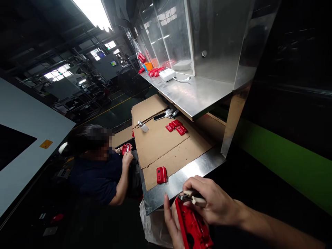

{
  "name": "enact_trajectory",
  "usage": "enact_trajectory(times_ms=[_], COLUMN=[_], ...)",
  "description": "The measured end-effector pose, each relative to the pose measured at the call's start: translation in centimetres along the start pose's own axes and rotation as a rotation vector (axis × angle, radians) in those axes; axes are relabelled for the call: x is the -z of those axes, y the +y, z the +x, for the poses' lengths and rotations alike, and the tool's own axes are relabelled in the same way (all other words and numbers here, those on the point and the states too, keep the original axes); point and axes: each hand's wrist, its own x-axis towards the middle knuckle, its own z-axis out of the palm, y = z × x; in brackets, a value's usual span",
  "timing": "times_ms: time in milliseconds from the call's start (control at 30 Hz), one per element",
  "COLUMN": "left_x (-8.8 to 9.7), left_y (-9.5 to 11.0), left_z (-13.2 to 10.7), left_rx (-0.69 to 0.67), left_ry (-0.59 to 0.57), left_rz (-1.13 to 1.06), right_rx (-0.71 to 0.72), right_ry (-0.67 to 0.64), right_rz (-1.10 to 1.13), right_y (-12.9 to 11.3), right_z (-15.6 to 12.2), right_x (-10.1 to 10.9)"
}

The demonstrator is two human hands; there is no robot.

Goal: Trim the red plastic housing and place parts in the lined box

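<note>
My left hand (171, 221) cradles a long red plastic part (193, 226) from below, fingers wrapped round its left side. My right hand (211, 200) is closed on a small tool with a pale handle (195, 199), its metal tip pressed on the top end of the red part. Both hands are just in front of the near edge of the metal table (178, 180). One red plastic piece (161, 175) lies on the cardboard (160, 145) closest to my hands.
Several red pieces (176, 126) lie farther back on the cardboard, beside a small white bottle (143, 127). A co-worker (97, 162) sits at left holding a red part. A steel shelf (192, 91) overhead carries a white box (167, 74) and more red parts.
</note>
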Motion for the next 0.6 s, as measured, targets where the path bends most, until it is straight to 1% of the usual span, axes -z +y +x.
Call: enact_trajectory(times_ms=[67, 133, 200, 300, 367, 400, 467, 533, 600], left_x=[-0.2, -0.4, -0.6, -1.0, -1.0, -0.9, -0.6, 0.0, 0.6], left_y=[-0.8, -1.9, -3.4, -5.7, -6.5, -6.6, -6.0, -4.6, -2.9], left_z=[0.0, -0.2, -0.7, -1.4, -1.6, -1.6, -1.3, -0.8, -0.3], left_rx=[0.047, 0.054, 0.004, -0.109, -0.14, -0.144, -0.126, -0.067, -0.001], left_ry=[0.033, 0.029, 0.032, 0.051, 0.051, 0.045, 0.021, -0.033, -0.076], left_rz=[-0.048, -0.082, -0.067, -0.023, 0.014, 0.026, 0.047, 0.046, 0.043], right_rx=[-0.031, -0.052, -0.059, -0.033, -0.007, -0.003, -0.028, -0.041, -0.008], right_ry=[0.007, -0.001, -0.015, -0.041, -0.046, -0.042, -0.039, -0.045, -0.062], right_rz=[0.028, 0.04, 0.031, 0.002, -0.009, -0.011, -0.01, -0.016, -0.029], right_y=[-0.1, -0.2, -0.3, -0.5, -0.5, -0.5, -0.5, -0.3, -0.2], right_z=[-0.2, -0.4, -0.5, -0.7, -0.7, -0.7, -0.7, -0.5, -0.3], right_x=[-0.1, -0.1, 0.0, 0.1, 0.0, 0.0, -0.1, 0.1, 0.8])
